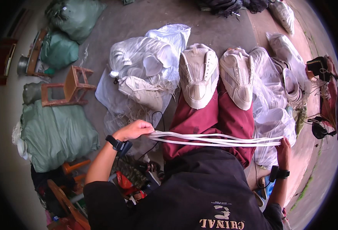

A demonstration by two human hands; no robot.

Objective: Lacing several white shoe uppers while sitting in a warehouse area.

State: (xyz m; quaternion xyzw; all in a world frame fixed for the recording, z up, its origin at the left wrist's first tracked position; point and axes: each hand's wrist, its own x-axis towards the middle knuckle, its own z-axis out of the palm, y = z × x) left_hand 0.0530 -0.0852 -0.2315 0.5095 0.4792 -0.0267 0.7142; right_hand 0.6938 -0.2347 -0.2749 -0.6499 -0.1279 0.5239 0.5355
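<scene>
1. Across the lap, the left hand is closed in a fist on one end of a bundle of white laces.
2. Opposite, the right hand grips the other end, fingers curled — the laces run taut between both hands, over the maroon trousers.
3. Beyond the knees, two beige shoes sit on the feet, soles down.
4. Around them lie white bags of shoes on the floor; a wooden stool and green sacks stand to the left.
</scene>
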